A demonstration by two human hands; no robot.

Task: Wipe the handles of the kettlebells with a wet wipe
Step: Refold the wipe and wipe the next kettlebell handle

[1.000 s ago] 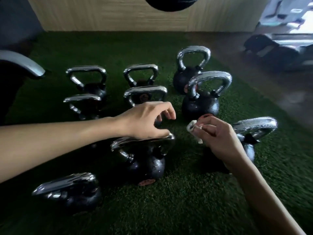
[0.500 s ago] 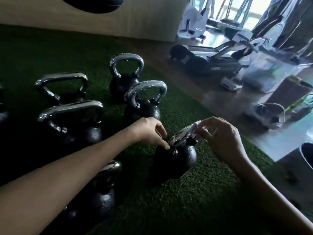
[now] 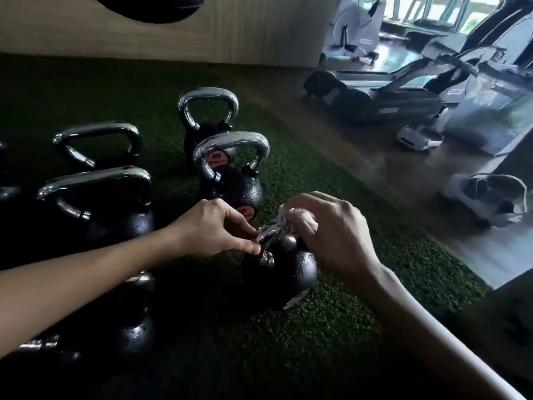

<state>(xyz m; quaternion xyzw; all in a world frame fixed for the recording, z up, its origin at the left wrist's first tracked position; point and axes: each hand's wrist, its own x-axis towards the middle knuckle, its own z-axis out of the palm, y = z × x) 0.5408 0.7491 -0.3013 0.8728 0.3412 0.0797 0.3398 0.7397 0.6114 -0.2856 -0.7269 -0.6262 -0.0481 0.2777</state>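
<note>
You look down on green artificial turf (image 3: 331, 327) that gives way on your right to a dark, glossy wood-look floor (image 3: 360, 168). A pale wood-panelled wall (image 3: 245, 30) runs ahead of you, a dark round shape (image 3: 150, 7) at its top edge. Past its corner, daylight from tall windows (image 3: 450, 10) falls on a white exercise bike (image 3: 354, 27) and treadmills (image 3: 403, 99)

Place: a gym.
Weights: black kettlebells (image 3: 230, 186) with chrome handles, standing in rows.
Ground: green turf (image 3: 317, 327) beside a dark wooden floor (image 3: 331, 151).
Machines: a treadmill (image 3: 383, 103) and a white exercise machine (image 3: 353, 27) near bright windows (image 3: 450, 10).
</note>
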